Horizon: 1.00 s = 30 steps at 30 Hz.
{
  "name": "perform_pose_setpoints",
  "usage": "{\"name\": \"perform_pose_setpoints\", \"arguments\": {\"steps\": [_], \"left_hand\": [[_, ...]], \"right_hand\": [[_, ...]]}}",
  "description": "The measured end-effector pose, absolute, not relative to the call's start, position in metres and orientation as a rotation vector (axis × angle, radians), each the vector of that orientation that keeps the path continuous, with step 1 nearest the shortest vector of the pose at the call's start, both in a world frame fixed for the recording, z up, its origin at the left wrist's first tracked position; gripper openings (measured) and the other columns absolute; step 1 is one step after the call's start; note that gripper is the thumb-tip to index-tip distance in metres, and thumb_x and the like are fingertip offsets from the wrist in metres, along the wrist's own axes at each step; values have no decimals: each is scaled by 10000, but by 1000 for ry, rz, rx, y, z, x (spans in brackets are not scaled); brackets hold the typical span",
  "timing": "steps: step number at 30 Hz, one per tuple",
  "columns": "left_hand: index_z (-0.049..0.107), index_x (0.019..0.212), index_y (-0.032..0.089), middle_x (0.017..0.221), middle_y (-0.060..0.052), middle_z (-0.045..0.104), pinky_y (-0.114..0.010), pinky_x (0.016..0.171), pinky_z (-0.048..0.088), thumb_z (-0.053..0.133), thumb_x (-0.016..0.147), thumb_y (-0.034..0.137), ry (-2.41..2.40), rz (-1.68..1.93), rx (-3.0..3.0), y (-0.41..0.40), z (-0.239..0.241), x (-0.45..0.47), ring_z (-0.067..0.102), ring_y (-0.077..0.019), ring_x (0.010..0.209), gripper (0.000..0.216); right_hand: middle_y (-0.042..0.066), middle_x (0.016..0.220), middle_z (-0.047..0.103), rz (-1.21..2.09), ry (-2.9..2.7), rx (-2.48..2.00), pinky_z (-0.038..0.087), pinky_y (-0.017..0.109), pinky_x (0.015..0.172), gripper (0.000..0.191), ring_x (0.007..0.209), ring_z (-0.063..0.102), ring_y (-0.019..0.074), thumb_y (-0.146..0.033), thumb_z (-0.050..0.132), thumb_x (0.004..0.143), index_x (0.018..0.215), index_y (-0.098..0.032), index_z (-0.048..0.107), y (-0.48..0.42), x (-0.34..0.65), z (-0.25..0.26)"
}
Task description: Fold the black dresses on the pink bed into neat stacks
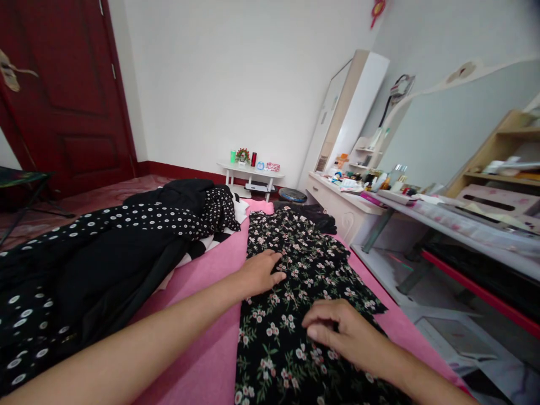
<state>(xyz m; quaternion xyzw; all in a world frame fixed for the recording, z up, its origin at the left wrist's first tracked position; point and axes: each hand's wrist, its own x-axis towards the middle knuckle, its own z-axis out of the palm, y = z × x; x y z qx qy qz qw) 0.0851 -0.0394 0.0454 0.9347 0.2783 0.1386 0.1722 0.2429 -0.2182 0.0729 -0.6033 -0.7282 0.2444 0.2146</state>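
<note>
The flowered garment (304, 275) lies beneath both hands, near the right edge of the pink sheet (211, 346). The left hand (258, 273), released, spans its left border; the right hand (340, 326) curls loosely, unclenched.

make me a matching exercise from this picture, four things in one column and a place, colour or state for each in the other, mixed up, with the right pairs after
1. floral garment
2. door
3. green container
4. polka-dot cloth

A. on the small white table
B. heaped with plain black cloth
C. spread out under the left hand and right hand
D. dark red, panelled

Pairs: 1-C, 2-D, 3-A, 4-B
</note>
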Motion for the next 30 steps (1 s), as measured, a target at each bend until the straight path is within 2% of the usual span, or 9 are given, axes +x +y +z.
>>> {"name": "perform_pose_setpoints", "arguments": {"steps": [3,7,11,14,16,18,22,26,30], "left_hand": [[312,1435,153,1509,-132,262,-422,1092,255,342,887,571,965,355,2683,-16,16,109,249,-287,1377,689],[323,1434,252,1540,-80,183,-520,1117,91,185,891,646,1041,340,2765,-3,-6,119,61,-300,1419,685],[335,1426,302,1540,-69,190,-517,1116,91,143,882,664,1019,382,2757,-3,-12,119,67,-297,1419,681],[334,1426,310,1542,-72,181,-518,1116,89,127,879,669,1018,399,2745,-2,-12,118,64,-297,1420,686],[325,1428,314,1544,-72,170,-518,1116,87,123,878,672,1010,397,2742,-2,-12,118,61,-298,1420,688],[317,1432,317,1547,-69,157,-518,1117,89,123,878,673,1004,385,2739,-1,-11,117,56,-298,1420,686],[318,1432,313,1547,-68,158,-520,1119,80,129,878,673,1013,370,2731,-1,-9,117,48,-295,1421,687],[322,1431,306,1544,-76,165,-523,1118,79,140,880,670,1011,391,2731,-1,-10,118,52,-293,1421,685],[354,1417,306,1539,-81,182,-525,1116,86,168,881,667,1025,407,2731,-3,-10,119,57,-296,1420,673]], "right_hand": [[23,806,668,405,-1889,-1779,454,271,718,183,767,604,162,-306,541,834,832,-196,687,-176,297,60],[33,811,689,152,-1535,-1981,479,298,740,182,760,630,185,-278,538,756,826,-177,671,-123,377,46],[33,720,688,83,-1226,-2178,482,275,657,218,676,649,184,-305,500,774,830,-159,651,-75,414,39],[74,834,698,-41,-1258,-2310,482,321,699,342,794,662,237,-469,529,777,889,-169,650,-41,409,39],[118,951,687,-169,-1308,-2449,475,372,750,449,904,647,288,-563,585,720,932,-172,646,-24,402,38],[150,968,681,-197,-1279,-2552,469,397,774,403,936,637,318,-504,668,662,873,-161,659,-13,401,36],[140,833,694,-139,-1105,-2530,472,371,750,133,886,650,305,-290,623,691,663,-165,657,-14,419,35],[96,666,676,-143,-1001,-2330,478,308,623,273,726,653,252,-351,492,770,658,-164,656,-29,433,38],[38,526,621,-88,-974,-2086,450,277,521,308,568,606,208,-410,492,740,662,-155,646,-39,429,35]]}}
